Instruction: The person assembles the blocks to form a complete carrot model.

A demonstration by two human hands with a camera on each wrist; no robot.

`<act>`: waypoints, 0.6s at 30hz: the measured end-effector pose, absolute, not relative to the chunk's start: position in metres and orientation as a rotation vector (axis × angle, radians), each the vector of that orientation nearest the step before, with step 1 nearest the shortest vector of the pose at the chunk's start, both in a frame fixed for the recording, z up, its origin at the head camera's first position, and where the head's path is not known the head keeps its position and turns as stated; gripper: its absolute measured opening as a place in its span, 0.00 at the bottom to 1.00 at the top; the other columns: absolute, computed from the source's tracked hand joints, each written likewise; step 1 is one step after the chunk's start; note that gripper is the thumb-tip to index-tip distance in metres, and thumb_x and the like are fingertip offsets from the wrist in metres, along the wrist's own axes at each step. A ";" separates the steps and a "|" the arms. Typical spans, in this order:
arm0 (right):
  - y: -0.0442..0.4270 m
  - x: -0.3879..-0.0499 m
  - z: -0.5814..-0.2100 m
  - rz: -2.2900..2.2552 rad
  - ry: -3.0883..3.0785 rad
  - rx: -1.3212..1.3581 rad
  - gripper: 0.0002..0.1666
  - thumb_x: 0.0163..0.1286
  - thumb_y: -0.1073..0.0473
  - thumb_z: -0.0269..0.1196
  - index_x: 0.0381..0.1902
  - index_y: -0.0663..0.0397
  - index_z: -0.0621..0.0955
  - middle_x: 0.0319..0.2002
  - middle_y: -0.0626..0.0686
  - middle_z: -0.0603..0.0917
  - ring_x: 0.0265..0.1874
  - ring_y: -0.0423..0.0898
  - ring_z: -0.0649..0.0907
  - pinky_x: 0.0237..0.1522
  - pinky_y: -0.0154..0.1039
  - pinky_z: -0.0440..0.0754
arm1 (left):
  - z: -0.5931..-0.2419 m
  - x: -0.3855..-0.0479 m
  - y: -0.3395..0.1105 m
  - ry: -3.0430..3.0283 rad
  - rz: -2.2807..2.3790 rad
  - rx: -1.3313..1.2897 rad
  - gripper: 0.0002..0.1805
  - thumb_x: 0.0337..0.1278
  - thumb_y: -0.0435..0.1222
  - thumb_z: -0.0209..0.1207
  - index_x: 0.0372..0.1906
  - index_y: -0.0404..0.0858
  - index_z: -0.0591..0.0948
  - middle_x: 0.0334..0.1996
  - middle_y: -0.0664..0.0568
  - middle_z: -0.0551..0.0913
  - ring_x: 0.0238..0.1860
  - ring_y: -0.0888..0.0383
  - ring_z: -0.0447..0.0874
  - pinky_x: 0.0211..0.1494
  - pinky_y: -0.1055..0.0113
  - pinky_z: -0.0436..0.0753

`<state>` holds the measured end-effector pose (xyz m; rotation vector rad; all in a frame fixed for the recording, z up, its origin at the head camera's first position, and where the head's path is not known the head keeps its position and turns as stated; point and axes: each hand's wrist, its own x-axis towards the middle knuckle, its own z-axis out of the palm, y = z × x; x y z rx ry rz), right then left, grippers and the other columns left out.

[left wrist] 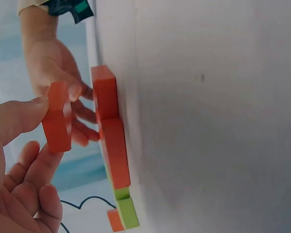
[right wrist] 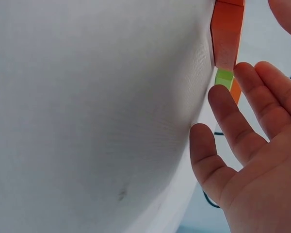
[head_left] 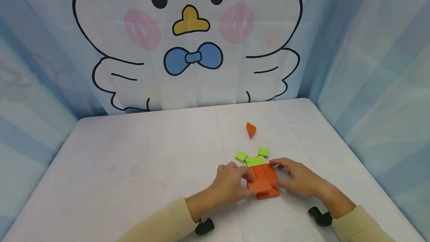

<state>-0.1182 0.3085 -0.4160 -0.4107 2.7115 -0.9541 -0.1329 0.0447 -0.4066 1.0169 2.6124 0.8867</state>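
Observation:
My left hand [head_left: 230, 185] pinches a flat orange block [head_left: 259, 186] between thumb and fingers. In the left wrist view this block [left wrist: 57, 119] hangs apart from several orange blocks [left wrist: 114, 150] lying together on the table. My right hand [head_left: 300, 176] is at the right side of those orange blocks, its fingers [right wrist: 233, 114] extended and loosely spread. Its fingertips are close to the orange side; whether they touch is hard to tell. Beyond the orange group lie a notched green block [head_left: 256, 161] and two small green blocks, one left [head_left: 240, 156] and one right [head_left: 263, 152].
A separate orange triangular block [head_left: 251, 130] lies farther back on the white-covered table [head_left: 161, 167]. Behind the table hangs a curtain [head_left: 201, 85] with a cartoon animal, and blue curtains [head_left: 379, 85] flank both sides. Each wrist carries a black camera mount [head_left: 205, 226].

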 end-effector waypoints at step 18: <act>0.309 -0.119 -0.416 -0.963 2.694 -0.403 0.36 0.66 0.50 0.70 0.67 0.58 0.73 0.61 0.55 0.78 0.58 0.58 0.75 0.59 0.64 0.71 | -0.417 -0.107 0.071 2.618 0.770 1.036 0.13 0.49 0.48 0.75 0.37 0.52 0.84 0.29 0.72 0.77 0.35 0.68 0.65 0.42 0.64 0.60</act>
